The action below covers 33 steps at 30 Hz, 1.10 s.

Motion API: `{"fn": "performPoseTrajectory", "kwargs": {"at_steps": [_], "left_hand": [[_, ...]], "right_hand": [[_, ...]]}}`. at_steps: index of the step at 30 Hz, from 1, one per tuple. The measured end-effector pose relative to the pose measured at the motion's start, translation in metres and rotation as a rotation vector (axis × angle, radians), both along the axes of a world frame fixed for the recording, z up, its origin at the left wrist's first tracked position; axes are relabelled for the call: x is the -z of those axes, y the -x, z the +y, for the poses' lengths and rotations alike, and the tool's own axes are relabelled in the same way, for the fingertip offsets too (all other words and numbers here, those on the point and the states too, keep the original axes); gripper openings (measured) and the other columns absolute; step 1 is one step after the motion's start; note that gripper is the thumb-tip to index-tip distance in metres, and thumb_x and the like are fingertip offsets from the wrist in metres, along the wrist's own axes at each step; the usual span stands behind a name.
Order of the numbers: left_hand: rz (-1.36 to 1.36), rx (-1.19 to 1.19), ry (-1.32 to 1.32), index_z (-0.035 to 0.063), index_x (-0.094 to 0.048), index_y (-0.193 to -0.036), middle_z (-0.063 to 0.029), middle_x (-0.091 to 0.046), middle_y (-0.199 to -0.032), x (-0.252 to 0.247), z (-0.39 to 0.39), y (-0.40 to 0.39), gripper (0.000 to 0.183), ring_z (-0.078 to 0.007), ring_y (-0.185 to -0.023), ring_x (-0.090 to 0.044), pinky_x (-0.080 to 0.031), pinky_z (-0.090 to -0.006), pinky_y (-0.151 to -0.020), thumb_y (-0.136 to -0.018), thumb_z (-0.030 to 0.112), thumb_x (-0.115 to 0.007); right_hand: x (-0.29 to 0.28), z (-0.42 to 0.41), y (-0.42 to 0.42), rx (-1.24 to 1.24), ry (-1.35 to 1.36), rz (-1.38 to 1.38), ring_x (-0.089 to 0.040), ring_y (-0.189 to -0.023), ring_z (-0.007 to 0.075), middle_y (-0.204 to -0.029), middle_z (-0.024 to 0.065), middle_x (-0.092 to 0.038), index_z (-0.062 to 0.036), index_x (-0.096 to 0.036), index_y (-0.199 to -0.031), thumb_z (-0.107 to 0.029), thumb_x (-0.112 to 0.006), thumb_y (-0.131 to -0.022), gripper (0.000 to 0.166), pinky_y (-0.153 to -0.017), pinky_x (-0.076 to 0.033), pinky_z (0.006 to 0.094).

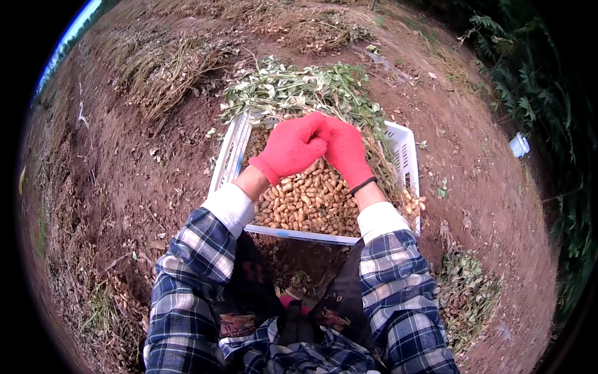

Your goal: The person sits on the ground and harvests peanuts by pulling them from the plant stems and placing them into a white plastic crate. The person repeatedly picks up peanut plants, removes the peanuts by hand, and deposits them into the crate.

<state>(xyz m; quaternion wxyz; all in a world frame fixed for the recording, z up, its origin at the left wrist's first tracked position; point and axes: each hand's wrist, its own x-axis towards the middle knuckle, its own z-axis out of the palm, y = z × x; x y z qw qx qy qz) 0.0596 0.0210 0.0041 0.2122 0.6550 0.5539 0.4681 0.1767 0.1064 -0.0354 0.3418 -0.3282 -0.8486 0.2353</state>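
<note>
My left hand (296,147) and my right hand (345,147), both in red knit gloves, meet above a white plastic crate (404,149). Their fingers are curled and touch at the middle; whatever lies between them is hidden. Below, unshelled peanuts (310,201) cover much of the crate's floor. Pulled peanut plants (303,91) with wilting green leaves lie across the crate's far rim, just beyond my hands. Stems run down along its right side, beside my right wrist, to a cluster of peanut pods (413,203) at the right rim.
Heaps of dried peanut plants (173,75) lie on the brown soil at the far left, with more plants (317,32) at the back. Wilted leaves (467,299) are piled at the near right. A white bucket (519,145) stands by green foliage (523,93) on the right.
</note>
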Motion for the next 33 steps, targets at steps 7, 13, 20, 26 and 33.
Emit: {"fn": "performPoseTrajectory", "kwargs": {"at_steps": [7,13,20,26,33], "left_hand": [[-0.08,0.282,-0.091,0.0007,-0.055,-0.077,-0.0033,-0.055,-0.072,-0.034,-0.031,-0.026,0.003,-0.01,-0.064,-0.049,-0.041,-0.0234,-0.06,-0.074,0.0,-0.055],[0.578,0.054,0.519,0.0059,-0.062,-0.097,-0.0134,-0.062,-0.088,0.017,-0.006,0.015,0.027,-0.0223,-0.087,-0.061,-0.047,-0.0323,-0.075,-0.086,0.029,-0.052],[-0.077,0.098,0.454,0.006,-0.046,-0.124,-0.0121,-0.058,-0.114,0.06,0.028,-0.021,0.054,-0.0233,-0.105,-0.054,-0.042,-0.0322,-0.088,-0.071,0.008,-0.05],[-0.715,0.217,0.743,0.0053,-0.047,-0.122,-0.0023,-0.058,-0.103,0.064,0.038,-0.058,0.042,-0.0104,-0.09,-0.054,-0.044,-0.0249,-0.08,-0.081,0.012,-0.057],[-0.579,0.254,0.722,0.0066,-0.058,-0.084,-0.0027,-0.059,-0.068,0.066,0.023,-0.055,0.02,-0.0105,-0.062,-0.055,-0.042,-0.0235,-0.053,-0.087,0.026,-0.053]], "right_hand": [[0.007,0.034,-0.017,0.328,0.199,0.038,-0.06,-0.073,0.0335,-0.079,0.0156,-0.063,-0.0092,-0.064,-0.078,-0.023,-0.058,-0.077,0.015,-0.062,-0.047,0.0373],[-0.024,0.016,-0.029,-0.042,0.77,0.435,-0.059,-0.061,0.014,-0.077,0.0088,-0.064,0.0023,-0.06,-0.098,-0.019,-0.054,-0.086,0.025,-0.059,-0.047,0.0259],[-0.027,0.017,-0.057,-0.144,0.819,0.458,-0.059,-0.067,0.014,-0.082,0.008,-0.063,0.0026,-0.057,-0.106,-0.015,-0.051,-0.085,0.028,-0.064,-0.048,0.0252],[-0.015,0.027,-0.078,0.013,0.73,0.484,-0.06,-0.07,0.0146,-0.083,0.0076,-0.064,0.0001,-0.06,-0.102,-0.02,-0.054,-0.084,0.027,-0.066,-0.048,0.0271],[-0.014,0.014,-0.061,0.056,0.563,-0.213,-0.063,-0.078,0.0248,-0.087,0.0117,-0.066,-0.0074,-0.068,-0.086,-0.045,-0.061,-0.074,0.04,-0.071,-0.048,0.0341]]}}
